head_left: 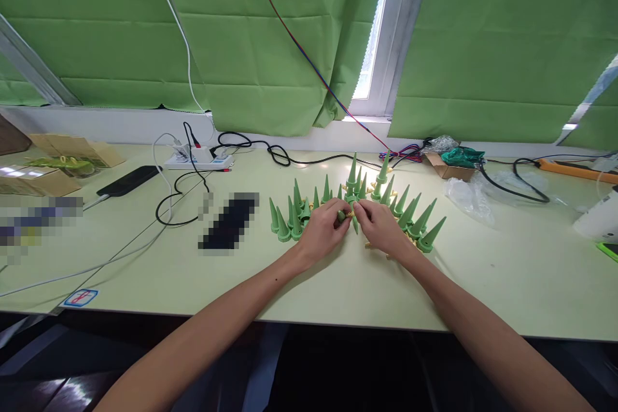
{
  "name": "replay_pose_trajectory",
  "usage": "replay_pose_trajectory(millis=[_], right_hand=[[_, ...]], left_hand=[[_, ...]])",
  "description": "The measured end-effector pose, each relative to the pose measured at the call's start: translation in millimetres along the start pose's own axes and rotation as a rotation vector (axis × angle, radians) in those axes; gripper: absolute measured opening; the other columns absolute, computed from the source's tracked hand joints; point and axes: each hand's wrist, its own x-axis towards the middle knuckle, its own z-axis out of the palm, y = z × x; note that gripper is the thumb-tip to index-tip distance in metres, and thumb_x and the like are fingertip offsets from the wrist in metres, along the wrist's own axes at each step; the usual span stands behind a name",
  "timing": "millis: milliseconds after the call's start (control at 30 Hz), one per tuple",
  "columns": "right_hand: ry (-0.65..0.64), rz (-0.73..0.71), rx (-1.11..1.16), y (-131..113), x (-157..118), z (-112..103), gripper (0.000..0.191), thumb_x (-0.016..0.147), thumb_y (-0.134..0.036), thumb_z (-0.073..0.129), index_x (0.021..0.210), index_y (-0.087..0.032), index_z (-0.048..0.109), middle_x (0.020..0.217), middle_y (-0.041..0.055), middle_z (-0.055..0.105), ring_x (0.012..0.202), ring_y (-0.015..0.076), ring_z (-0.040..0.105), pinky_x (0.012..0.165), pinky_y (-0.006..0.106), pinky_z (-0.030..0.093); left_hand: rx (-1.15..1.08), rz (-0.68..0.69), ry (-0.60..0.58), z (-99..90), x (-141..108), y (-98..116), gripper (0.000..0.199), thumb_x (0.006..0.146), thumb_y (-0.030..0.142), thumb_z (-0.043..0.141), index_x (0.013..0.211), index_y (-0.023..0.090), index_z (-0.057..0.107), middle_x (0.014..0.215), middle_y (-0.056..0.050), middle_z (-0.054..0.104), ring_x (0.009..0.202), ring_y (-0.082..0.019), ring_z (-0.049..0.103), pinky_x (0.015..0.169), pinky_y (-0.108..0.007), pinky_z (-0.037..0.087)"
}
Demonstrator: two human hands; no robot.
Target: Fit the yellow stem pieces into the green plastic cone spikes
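My left hand [322,230] is closed round a green cone-shaped spike [341,215], whose rounded end shows between the fingers. A small yellow fitting [351,213] sits between the two hands. My right hand [381,225] pinches at this fitting, thumb and forefinger together; its fingers partly hide the joint. Upright green spikes [284,229] stand in a group to the left of my left hand. More green spikes [419,222], several of them tilted, lie about my right hand, with yellow fittings among them.
At the back right stands a small cardboard box [449,166] beside a clear plastic bag [470,196]. A black phone [129,181], a power strip [199,159] and loose cables lie on the left. Open cardboard boxes [38,181] are at far left. A white container [599,215] is at far right.
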Motion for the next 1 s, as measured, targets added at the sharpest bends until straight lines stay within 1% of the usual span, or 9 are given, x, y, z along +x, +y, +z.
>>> replay_pose_trajectory(millis=[467, 800, 1000], right_hand=[[-0.013, 0.019, 0.019, -0.3, 0.7, -0.4, 0.039, 0.096, -0.034, 0.035, 0.061, -0.022, 0.026, 0.054, -0.0030, 0.035, 0.053, 0.0129, 0.032, 0.053, 0.028, 0.025], [-0.038, 0.043, 0.018, -0.6, 1.0, -1.3, 0.041, 0.097, -0.035, 0.035, 0.060, -0.022, 0.024, 0.053, -0.0031, 0.033, 0.053, 0.0128, 0.030, 0.053, 0.029, 0.024], [-0.045, 0.043, 0.013, -1.2, 1.5, -1.1, 0.041, 0.097, -0.035, 0.034, 0.059, -0.021, 0.024, 0.053, -0.0028, 0.033, 0.053, 0.0127, 0.031, 0.053, 0.028, 0.024]], left_hand=[[-0.004, -0.012, -0.012, 0.6, -0.8, 0.4, 0.009, 0.085, 0.010, 0.054, 0.087, 0.019, 0.057, 0.084, -0.001, 0.061, 0.065, -0.011, 0.052, 0.063, -0.024, 0.043], [0.015, 0.008, -0.027, 1.5, -1.7, -1.0, 0.009, 0.086, 0.010, 0.053, 0.088, 0.018, 0.056, 0.085, -0.001, 0.061, 0.067, -0.011, 0.053, 0.062, -0.024, 0.043], [0.012, 0.029, -0.014, 2.3, -2.7, -2.4, 0.010, 0.085, 0.009, 0.054, 0.087, 0.018, 0.055, 0.085, -0.001, 0.061, 0.066, -0.010, 0.053, 0.062, -0.023, 0.043]])
